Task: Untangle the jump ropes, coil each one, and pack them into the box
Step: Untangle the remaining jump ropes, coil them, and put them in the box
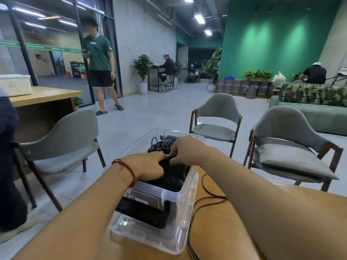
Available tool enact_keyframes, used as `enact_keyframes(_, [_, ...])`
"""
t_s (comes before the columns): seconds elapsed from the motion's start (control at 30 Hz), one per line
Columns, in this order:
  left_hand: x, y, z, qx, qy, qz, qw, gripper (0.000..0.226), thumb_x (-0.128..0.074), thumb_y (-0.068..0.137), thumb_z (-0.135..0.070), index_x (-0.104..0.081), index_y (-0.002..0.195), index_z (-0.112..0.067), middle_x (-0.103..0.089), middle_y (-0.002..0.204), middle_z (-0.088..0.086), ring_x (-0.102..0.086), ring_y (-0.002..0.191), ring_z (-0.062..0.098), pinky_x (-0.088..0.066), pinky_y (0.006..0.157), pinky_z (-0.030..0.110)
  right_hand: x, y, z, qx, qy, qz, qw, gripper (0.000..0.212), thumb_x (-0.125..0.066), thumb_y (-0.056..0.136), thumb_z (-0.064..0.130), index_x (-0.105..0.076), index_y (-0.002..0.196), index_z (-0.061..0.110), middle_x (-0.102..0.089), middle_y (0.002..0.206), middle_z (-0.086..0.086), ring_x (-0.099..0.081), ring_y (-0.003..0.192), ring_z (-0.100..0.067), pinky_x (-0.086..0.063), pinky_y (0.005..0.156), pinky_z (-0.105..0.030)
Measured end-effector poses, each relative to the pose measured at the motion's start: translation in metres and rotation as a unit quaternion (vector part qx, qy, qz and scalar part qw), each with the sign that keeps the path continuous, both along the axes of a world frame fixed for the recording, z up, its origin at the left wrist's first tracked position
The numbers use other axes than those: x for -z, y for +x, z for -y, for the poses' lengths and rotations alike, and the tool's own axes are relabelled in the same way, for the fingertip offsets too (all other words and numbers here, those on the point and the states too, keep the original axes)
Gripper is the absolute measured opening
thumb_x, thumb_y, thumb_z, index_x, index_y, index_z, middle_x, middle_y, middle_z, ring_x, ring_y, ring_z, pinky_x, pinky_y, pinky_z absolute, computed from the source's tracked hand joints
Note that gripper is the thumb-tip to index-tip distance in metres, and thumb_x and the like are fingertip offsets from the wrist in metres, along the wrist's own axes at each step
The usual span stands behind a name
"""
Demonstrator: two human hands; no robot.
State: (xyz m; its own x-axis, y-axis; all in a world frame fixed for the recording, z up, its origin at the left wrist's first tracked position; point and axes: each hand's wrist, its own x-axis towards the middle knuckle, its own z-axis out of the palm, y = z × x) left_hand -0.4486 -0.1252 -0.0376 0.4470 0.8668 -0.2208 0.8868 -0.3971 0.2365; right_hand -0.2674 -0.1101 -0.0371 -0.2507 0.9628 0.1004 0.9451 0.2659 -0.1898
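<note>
Resting in the box [190,186], left hand [148,166] presses jump ropes [174,178] flat-fingered (right hand [185,150] grips them); label [143,200] illegible.

Place: it was an open office lounge.
Signs: grey chairs [217,107], a green sofa [319,119], potted plants [143,65] and a glass partition [56,44] stood around.

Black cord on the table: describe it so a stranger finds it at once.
Start at the wooden table in the foreground, where a clear plastic box stands. The black cord lies on the tabletop just right of the box. Unlike the ropes bundled inside it, this one snakes loose outside.
</note>
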Motion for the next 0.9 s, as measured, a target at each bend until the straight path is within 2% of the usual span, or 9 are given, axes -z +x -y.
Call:
enact_keyframes(0.1, [0.002, 0.002, -0.002, -0.003, -0.012, -0.011, 1.000, 0.086, -0.053, 0.095, -0.016, -0.017, 0.167, -0.046, -0.011, 0.178, -0.013, -0.030, 0.159, 0.022, -0.032, 0.125, 0.039, 0.001, -0.007, -0.008, 0.014, -0.004, 0.019, 1.000, 0.024, -0.083, 0.090, 0.035, -0.083, 0.110, 0.022, -0.076, 0.098, 0.000, -0.070, 0.091, -0.021, -0.061, 0.088, -0.038])
enact_keyframes(0.23, [-0.001, 0.005, 0.004, 0.002, 0.005, -0.013, 1.000, 0.089, -0.055, 0.096, -0.017, -0.010, 0.169, -0.042, -0.006, 0.179, -0.009, -0.032, 0.158, 0.025, -0.036, 0.121, 0.038, -0.008, -0.001, 0.004, -0.007, 0.016, 0.056, 0.998, 0.024, -0.071, 0.098, 0.035, -0.081, 0.114, 0.019, -0.075, 0.104, -0.003, -0.069, 0.097, -0.023, -0.059, 0.089, -0.040])
enact_keyframes(0.3, [-0.005, 0.005, 0.006, 0.000, 0.028, 0.010, 1.000, 0.083, -0.054, 0.098, -0.017, -0.018, 0.169, -0.040, -0.024, 0.175, -0.003, -0.044, 0.149, 0.025, -0.043, 0.113, 0.035, -0.012, 0.009, 0.014, -0.020, 0.033, 0.011, 0.999, 0.027, -0.071, 0.097, 0.038, -0.078, 0.115, 0.020, -0.074, 0.107, 0.002, -0.066, 0.098, -0.020, -0.055, 0.083, -0.035])
enact_keyframes(0.37, [-0.010, 0.006, 0.009, -0.004, 0.044, 0.048, 0.998, 0.076, -0.053, 0.099, -0.015, -0.026, 0.166, -0.039, -0.047, 0.163, 0.001, -0.057, 0.128, 0.023, -0.050, 0.099, 0.031, -0.017, 0.020, 0.026, -0.021, 0.055, -0.042, 0.997, 0.033, -0.072, 0.096, 0.039, -0.075, 0.123, 0.021, -0.072, 0.116, 0.004, -0.065, 0.103, -0.018, -0.052, 0.083, -0.032])
enact_keyframes(0.53, [-0.026, 0.017, 0.023, -0.003, 0.108, 0.098, 0.989, 0.061, -0.054, 0.099, -0.015, -0.044, 0.157, -0.030, -0.054, 0.153, 0.004, -0.055, 0.132, 0.026, -0.049, 0.109, 0.042, -0.027, 0.052, 0.051, 0.022, 0.110, -0.070, 0.991, 0.029, -0.064, 0.099, 0.031, -0.073, 0.126, 0.023, -0.072, 0.121, 0.004, -0.065, 0.108, -0.017, -0.055, 0.093, -0.036])
enact_keyframes(0.63, [-0.035, 0.040, 0.040, 0.013, 0.184, 0.140, 0.973, 0.047, -0.054, 0.097, -0.017, -0.058, 0.142, -0.026, -0.058, 0.144, 0.002, -0.055, 0.128, 0.025, -0.049, 0.110, 0.046, -0.031, 0.084, 0.066, 0.082, 0.123, -0.077, 0.986, 0.021, -0.062, 0.097, 0.025, -0.074, 0.114, 0.026, -0.071, 0.114, 0.007, -0.063, 0.101, -0.017, -0.056, 0.088, -0.038])
enact_keyframes(0.77, [-0.037, 0.092, 0.067, 0.078, 0.254, 0.202, 0.943, 0.032, -0.053, 0.100, -0.016, -0.068, 0.127, -0.021, -0.065, 0.123, 0.002, -0.058, 0.114, 0.021, -0.053, 0.100, 0.043, -0.030, 0.130, 0.092, 0.150, 0.063, -0.051, 0.985, 0.013, -0.067, 0.096, 0.021, -0.078, 0.102, 0.022, -0.070, 0.104, 0.009, -0.064, 0.093, -0.016, -0.054, 0.076, -0.031])
enact_keyframes(0.83, [-0.032, 0.123, 0.073, 0.106, 0.239, 0.202, 0.944, 0.030, -0.053, 0.102, -0.016, -0.068, 0.128, -0.020, -0.066, 0.124, 0.003, -0.060, 0.113, 0.019, -0.054, 0.099, 0.038, -0.023, 0.149, 0.105, 0.172, 0.011, -0.022, 0.985, 0.011, -0.071, 0.095, 0.027, -0.079, 0.102, 0.024, -0.073, 0.100, 0.005, -0.065, 0.090, -0.015, -0.048, 0.066, -0.025])
enact_keyframes(0.9, [-0.020, 0.157, 0.072, 0.116, 0.209, 0.184, 0.954, 0.033, -0.052, 0.102, -0.015, -0.067, 0.130, -0.021, -0.066, 0.130, 0.003, -0.061, 0.118, 0.021, -0.054, 0.102, 0.039, -0.012, 0.169, 0.120, 0.186, -0.033, -0.008, 0.982, 0.012, -0.073, 0.095, 0.029, -0.078, 0.104, 0.024, -0.072, 0.098, 0.006, -0.066, 0.090, -0.014, -0.050, 0.066, -0.025])
